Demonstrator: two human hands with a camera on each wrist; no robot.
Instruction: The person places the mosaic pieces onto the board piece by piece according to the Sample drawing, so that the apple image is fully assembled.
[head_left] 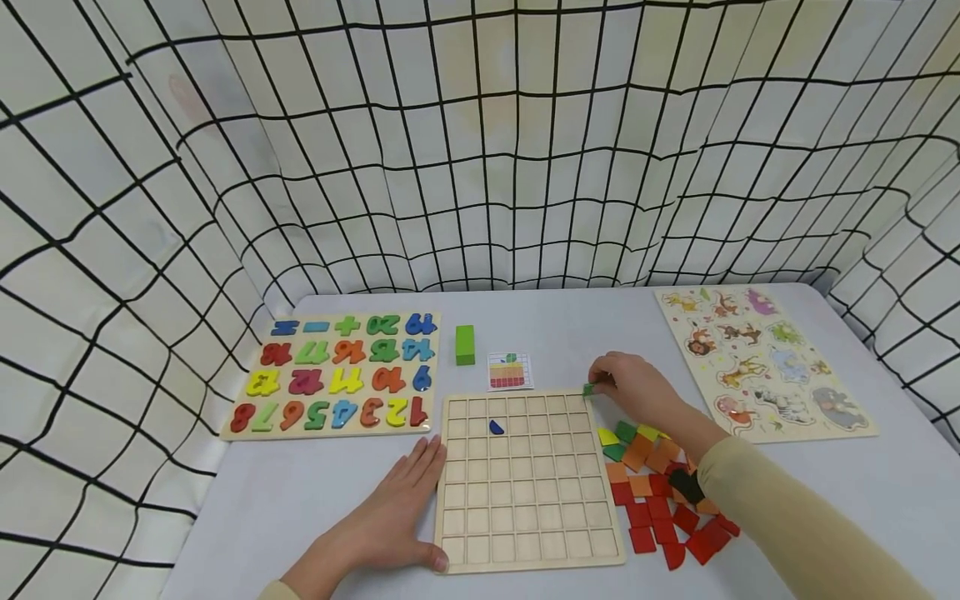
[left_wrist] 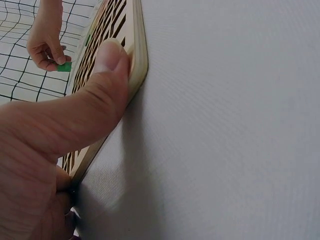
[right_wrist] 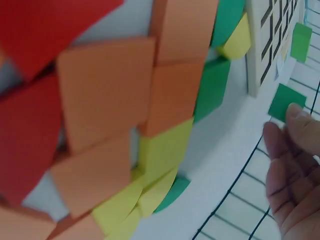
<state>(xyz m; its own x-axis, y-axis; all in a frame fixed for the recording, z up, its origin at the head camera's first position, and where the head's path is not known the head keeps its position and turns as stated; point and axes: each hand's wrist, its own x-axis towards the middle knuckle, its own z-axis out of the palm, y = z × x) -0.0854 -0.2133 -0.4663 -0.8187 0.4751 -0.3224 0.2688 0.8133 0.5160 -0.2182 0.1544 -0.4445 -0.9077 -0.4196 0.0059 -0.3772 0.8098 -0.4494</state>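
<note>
My right hand (head_left: 633, 385) pinches a green square tile (right_wrist: 286, 102) between thumb and fingertips. The tile is close to the far right corner of a wooden grid board (head_left: 525, 573). Along the board's left side lies my left hand (head_left: 393, 508), fingers extended against the edge and thumb (left_wrist: 109, 57) on the near left corner. A dark blue rounded tile (head_left: 496, 427) rests in the grid's second row. Beyond the board is a small printed pattern card (head_left: 510, 372) with coloured shapes on a grid.
Right of the board, loose red (head_left: 642, 540), orange (head_left: 637, 452), yellow and green tiles (head_left: 626, 432) lie piled, partly under the right forearm. A number puzzle (head_left: 330, 375) is at left, an animal puzzle (head_left: 768, 367) at right. A green block (head_left: 465, 345) stands behind. Black netting (head_left: 480, 150) surrounds the table.
</note>
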